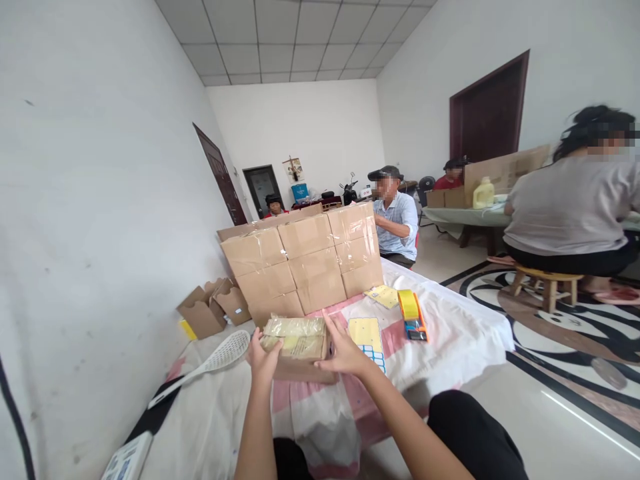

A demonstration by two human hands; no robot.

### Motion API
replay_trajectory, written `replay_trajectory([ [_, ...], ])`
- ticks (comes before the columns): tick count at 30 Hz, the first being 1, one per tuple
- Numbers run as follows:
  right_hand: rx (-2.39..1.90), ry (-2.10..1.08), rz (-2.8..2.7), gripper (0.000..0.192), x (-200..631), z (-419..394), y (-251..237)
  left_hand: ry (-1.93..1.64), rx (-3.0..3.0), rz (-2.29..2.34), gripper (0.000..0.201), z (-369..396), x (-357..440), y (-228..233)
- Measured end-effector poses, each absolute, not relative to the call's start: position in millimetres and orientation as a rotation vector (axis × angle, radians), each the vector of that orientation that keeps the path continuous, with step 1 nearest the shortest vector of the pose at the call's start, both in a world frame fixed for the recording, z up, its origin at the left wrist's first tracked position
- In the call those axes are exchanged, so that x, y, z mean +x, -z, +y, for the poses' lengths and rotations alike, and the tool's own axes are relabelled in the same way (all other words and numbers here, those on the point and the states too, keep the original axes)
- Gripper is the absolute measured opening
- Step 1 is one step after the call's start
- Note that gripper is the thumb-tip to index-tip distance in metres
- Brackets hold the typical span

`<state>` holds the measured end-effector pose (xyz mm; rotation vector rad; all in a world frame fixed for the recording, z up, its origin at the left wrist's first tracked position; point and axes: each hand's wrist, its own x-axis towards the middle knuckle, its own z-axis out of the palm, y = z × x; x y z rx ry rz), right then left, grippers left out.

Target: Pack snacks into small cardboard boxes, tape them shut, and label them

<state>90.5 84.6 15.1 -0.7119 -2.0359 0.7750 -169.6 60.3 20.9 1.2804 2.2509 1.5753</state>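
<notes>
A small cardboard box [299, 371] with clear tape across its top rests on the cloth-covered table in front of me. My left hand [264, 357] grips its left side, with the thumb by the top edge. Against the right side, my right hand [346, 348] holds the box, index finger pointing up and thumb on the front. Just right of it lies a yellow card [365, 331] with a blue grid at its lower end. Farther right is an orange and blue tape dispenser [414, 328] with a yellow roll.
Stacked taped cartons [315, 276] form a wall behind the box. At left lie a white slotted paddle [227, 353] and open cardboard pieces [203, 313]. A person in a light shirt [404, 220] sits beyond the table; another sits on a stool [547, 280] at right.
</notes>
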Motion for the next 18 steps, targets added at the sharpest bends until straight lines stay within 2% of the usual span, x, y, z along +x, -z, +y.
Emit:
replay_trajectory([
  [2, -0.695, -0.744, -1.976, 0.122, 90, 79, -19, -1.621, 1.281, 2.181, 0.07, 61, -166, -21],
  [7, -0.717, -0.691, -1.809, 0.074, 108, 74, -37, -1.78, 1.332, 2.039, 0.057, 48, -140, -32],
  [10, -0.783, -0.602, -1.741, 0.066, 130, 76, -50, -2.064, 1.567, 2.002, 0.039, 28, -96, -53],
  [13, -0.853, -0.464, -1.659, 0.064, 153, 76, -60, -2.285, 2.034, 1.46, 0.013, -8, -34, -86],
  [14, -0.878, -0.424, -1.632, 0.064, 160, 76, -61, -2.188, 2.151, 1.191, 0.014, -23, -14, -98],
  [16, -0.928, -0.357, -1.58, 0.061, 173, 77, -61, -1.681, 2.337, 0.748, 0.019, -60, 20, -117],
  [18, -0.971, -0.298, -1.538, 0.057, 186, 76, -58, -1.5, 2.361, 0.635, 0.02, -98, 39, -128],
])
